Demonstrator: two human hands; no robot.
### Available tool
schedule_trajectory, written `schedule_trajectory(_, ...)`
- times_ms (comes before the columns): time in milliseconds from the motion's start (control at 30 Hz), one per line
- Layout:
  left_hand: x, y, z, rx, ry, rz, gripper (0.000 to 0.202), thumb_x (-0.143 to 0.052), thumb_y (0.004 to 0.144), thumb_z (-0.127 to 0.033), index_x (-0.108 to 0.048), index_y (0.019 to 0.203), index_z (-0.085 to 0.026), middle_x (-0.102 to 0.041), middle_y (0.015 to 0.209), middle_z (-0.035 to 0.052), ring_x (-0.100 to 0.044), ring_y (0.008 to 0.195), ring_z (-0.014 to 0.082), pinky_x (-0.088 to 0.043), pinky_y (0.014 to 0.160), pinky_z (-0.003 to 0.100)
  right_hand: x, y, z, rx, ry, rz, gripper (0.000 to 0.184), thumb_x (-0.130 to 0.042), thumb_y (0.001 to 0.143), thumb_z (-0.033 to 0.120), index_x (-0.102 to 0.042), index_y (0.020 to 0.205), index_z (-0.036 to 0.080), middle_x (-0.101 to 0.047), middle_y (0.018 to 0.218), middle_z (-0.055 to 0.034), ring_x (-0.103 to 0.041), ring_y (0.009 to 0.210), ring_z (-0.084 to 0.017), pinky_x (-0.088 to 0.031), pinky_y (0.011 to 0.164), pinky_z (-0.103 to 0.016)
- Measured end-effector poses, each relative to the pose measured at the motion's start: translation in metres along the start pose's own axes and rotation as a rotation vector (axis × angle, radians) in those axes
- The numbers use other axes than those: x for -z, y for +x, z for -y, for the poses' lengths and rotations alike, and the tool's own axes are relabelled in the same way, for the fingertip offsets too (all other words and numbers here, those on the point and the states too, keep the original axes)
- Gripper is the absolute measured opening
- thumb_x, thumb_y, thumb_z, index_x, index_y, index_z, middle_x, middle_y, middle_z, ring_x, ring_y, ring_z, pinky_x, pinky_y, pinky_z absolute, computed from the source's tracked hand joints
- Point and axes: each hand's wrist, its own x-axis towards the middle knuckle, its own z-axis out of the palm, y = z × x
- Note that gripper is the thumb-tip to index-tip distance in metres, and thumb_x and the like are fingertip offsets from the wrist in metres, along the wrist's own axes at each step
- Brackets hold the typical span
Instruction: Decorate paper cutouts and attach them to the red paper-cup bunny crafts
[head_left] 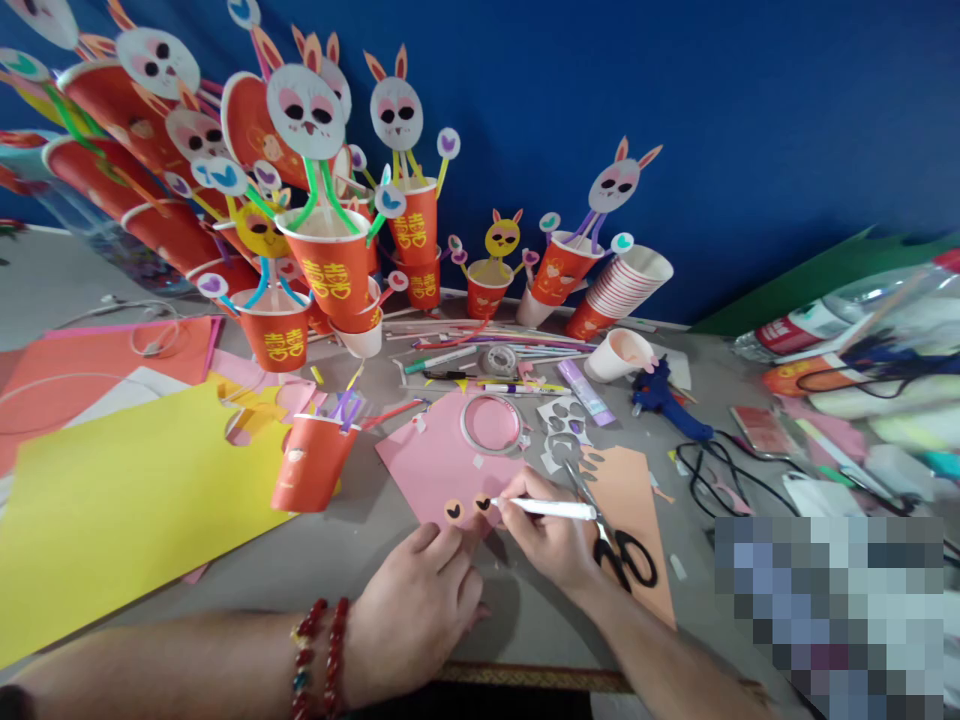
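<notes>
My right hand [547, 535] grips a white marker pen [559, 509], its tip touching a small peach paper circle [477, 508] that bears a dark heart. My left hand [420, 595] is curled, its fingertips pressing the lower edge of that circle on a pink paper sheet [420, 455]. Just to the left lies a second peach circle [454, 512], also with a dark heart. Black-handled scissors [626, 558] rest beside my right hand, partly over a peach paper sheet [634, 480]. A roll of clear tape [491, 398] sits on the pink sheet.
Red paper cups with rabbit-face figures [330, 265] crowd the back left. A tilted cup stack [619, 290] and a blue glue gun [664, 398] with its cable stand right. Yellow paper [142, 510] and a lone red cup [311, 465] are left. A bottle [795, 330] lies far right.
</notes>
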Motion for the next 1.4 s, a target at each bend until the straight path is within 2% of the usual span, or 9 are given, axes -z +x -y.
schedule_trajectory(233, -0.0007, 0.0000, 0.0001, 0.003, 0.005, -0.005, 0.036, -0.047, 0.099, -0.044, -0.064, 0.092, -0.013, -0.062, 0.131, 0.0174, -0.056, 0.110, 0.0272, -0.039, 0.088, 0.039, -0.0020, -0.0011, -0.0018, 0.028, 0.007, -0.004, 0.020, -0.052, 0.089, 0.019, -0.050, 0.070, 0.022, -0.056, 0.057, 0.0040, -0.053, 0.053, -0.013, -0.039, 0.054, -0.023)
schedule_trajectory(933, -0.0006, 0.0007, 0.0009, 0.003, 0.008, -0.001, 0.038, -0.047, 0.099, -0.046, -0.065, 0.092, -0.013, -0.065, 0.125, 0.0168, -0.055, 0.111, 0.0275, -0.039, 0.086, 0.038, -0.0010, 0.0001, -0.0002, 0.047, 0.020, 0.009, 0.021, -0.053, 0.088, 0.018, -0.049, 0.068, 0.022, -0.054, 0.056, 0.0048, -0.051, 0.051, -0.011, -0.037, 0.052, -0.022)
schedule_trajectory(1400, -0.0001, 0.0002, 0.0002, 0.005, 0.004, -0.002, 0.036, -0.048, 0.099, -0.044, -0.064, 0.091, -0.014, -0.066, 0.124, 0.0159, -0.056, 0.107, 0.0266, -0.039, 0.086, 0.038, -0.0011, -0.0011, -0.0023, -0.007, 0.015, -0.003, 0.019, -0.052, 0.090, 0.021, -0.052, 0.070, 0.022, -0.057, 0.059, 0.0036, -0.054, 0.053, -0.012, -0.040, 0.054, -0.023)
